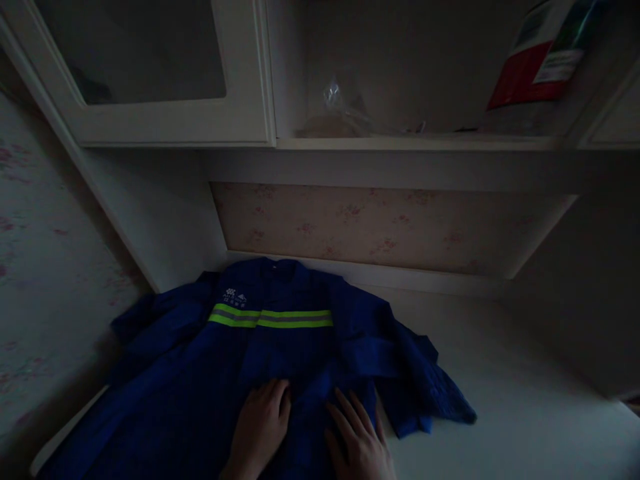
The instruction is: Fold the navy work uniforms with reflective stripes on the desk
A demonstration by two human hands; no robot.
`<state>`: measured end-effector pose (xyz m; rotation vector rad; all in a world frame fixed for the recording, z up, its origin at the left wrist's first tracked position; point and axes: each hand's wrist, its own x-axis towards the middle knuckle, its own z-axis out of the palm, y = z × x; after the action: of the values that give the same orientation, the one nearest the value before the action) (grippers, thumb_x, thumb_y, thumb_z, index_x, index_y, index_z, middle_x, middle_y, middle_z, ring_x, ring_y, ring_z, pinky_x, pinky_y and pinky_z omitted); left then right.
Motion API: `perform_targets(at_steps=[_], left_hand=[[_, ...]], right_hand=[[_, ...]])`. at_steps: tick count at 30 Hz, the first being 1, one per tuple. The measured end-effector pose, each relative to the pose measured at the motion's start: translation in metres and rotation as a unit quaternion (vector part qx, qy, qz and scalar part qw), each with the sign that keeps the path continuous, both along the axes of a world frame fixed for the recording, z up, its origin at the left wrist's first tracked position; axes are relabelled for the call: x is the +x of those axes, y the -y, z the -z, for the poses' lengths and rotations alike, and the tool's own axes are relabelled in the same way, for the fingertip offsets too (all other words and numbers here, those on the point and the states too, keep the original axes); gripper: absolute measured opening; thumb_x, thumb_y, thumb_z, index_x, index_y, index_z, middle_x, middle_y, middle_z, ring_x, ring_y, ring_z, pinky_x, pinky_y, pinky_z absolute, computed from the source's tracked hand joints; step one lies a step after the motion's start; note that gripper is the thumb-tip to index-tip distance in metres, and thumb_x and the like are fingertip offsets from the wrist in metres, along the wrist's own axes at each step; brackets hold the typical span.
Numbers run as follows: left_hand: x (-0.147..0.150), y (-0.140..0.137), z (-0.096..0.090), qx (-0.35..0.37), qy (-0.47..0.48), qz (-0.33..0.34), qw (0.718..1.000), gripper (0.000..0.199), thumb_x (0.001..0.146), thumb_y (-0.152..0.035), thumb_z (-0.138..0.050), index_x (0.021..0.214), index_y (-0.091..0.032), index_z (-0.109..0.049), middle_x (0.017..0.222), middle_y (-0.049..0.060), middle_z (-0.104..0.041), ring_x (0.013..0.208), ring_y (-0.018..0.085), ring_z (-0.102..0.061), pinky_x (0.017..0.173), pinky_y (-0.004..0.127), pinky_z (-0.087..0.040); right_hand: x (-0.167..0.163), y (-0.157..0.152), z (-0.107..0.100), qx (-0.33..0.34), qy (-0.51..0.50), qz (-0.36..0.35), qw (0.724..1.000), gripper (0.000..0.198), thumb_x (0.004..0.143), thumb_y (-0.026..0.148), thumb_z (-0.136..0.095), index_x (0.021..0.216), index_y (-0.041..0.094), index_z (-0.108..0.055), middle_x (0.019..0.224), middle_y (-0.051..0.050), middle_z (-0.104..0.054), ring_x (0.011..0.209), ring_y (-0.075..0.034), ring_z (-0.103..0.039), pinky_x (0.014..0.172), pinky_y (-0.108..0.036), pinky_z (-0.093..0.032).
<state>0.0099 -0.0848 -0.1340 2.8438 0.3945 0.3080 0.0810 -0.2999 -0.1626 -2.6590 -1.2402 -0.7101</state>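
A dark blue work jacket (280,353) lies spread face up on the white desk top, collar toward the back. Across its chest runs a yellow-green and grey reflective band, with a small white logo above it. My left hand (260,427) rests on the lower front, its fingers bent together against the cloth near the middle. To the right, my right hand (357,433) lies on the jacket's front with the fingers apart and stretched out. The right-hand sleeve is folded in loose layers beside it. The jacket's lower edge runs out of view, and dim light hides fine folds.
The white desk top (500,373) extends to the right. Above it hangs a white cabinet (175,123) with a glass door and an open shelf (425,143). On that shelf are a clear plastic bag (345,110) and a red-and-white package (530,70). A flowered wall stands at left.
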Motion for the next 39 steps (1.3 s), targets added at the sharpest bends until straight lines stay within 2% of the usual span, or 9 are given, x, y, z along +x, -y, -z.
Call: perform_targets(at_steps=[4, 9, 18, 32, 39], left_hand=[[0.0007, -0.0022, -0.0031, -0.009, -0.003, 0.004, 1.0, 0.027, 0.097, -0.02, -0.036, 0.107, -0.025, -0.062, 0.106, 0.002, -0.069, 0.095, 0.021, -0.064, 0.086, 0.039, -0.045], [0.001, -0.0004, -0.0045, -0.015, -0.001, 0.002, 1.0, 0.026, 0.097, -0.02, -0.037, 0.105, -0.026, -0.061, 0.103, 0.001, -0.069, 0.093, 0.02, -0.064, 0.085, 0.037, -0.043], [0.001, 0.0003, -0.0082, -0.021, 0.001, 0.003, 1.0, 0.025, 0.096, -0.02, -0.037, 0.102, -0.026, -0.061, 0.099, 0.0, -0.068, 0.09, 0.019, -0.063, 0.083, 0.036, -0.043], [0.0005, -0.0007, -0.0038, -0.028, 0.001, 0.004, 1.0, 0.026, 0.096, -0.02, -0.038, 0.104, -0.025, -0.062, 0.1, 0.002, -0.069, 0.091, 0.02, -0.064, 0.084, 0.037, -0.044], [0.0023, -0.0018, -0.0032, -0.03, 0.003, 0.007, 1.0, 0.026, 0.096, -0.02, -0.038, 0.105, -0.025, -0.062, 0.102, 0.002, -0.069, 0.093, 0.02, -0.063, 0.086, 0.038, -0.044]], right_hand=[[-0.0002, -0.0003, -0.0032, 0.008, 0.019, -0.004, 1.0, 0.036, 0.095, 0.05, -0.044, 0.124, 0.036, -0.061, 0.137, 0.009, -0.048, 0.115, -0.029, -0.061, 0.081, -0.052, -0.061], [-0.0015, 0.0004, -0.0035, 0.014, -0.004, 0.002, 1.0, 0.037, 0.095, 0.049, -0.044, 0.124, 0.036, -0.062, 0.138, 0.009, -0.048, 0.116, -0.028, -0.06, 0.079, -0.047, -0.063], [-0.0021, -0.0008, -0.0034, 0.012, -0.042, 0.006, 0.999, 0.038, 0.095, 0.049, -0.043, 0.126, 0.037, -0.061, 0.14, 0.01, -0.046, 0.12, -0.027, -0.056, 0.083, -0.045, -0.062], [0.0028, 0.0014, 0.0037, 0.005, 0.031, -0.009, 0.999, 0.037, 0.093, 0.05, -0.047, 0.123, 0.036, -0.063, 0.136, 0.008, -0.051, 0.114, -0.026, -0.061, 0.077, -0.041, -0.063], [0.0039, 0.0028, 0.0055, 0.015, 0.036, -0.016, 0.999, 0.037, 0.092, 0.051, -0.05, 0.123, 0.036, -0.063, 0.134, 0.007, -0.053, 0.112, -0.026, -0.063, 0.074, -0.038, -0.063]])
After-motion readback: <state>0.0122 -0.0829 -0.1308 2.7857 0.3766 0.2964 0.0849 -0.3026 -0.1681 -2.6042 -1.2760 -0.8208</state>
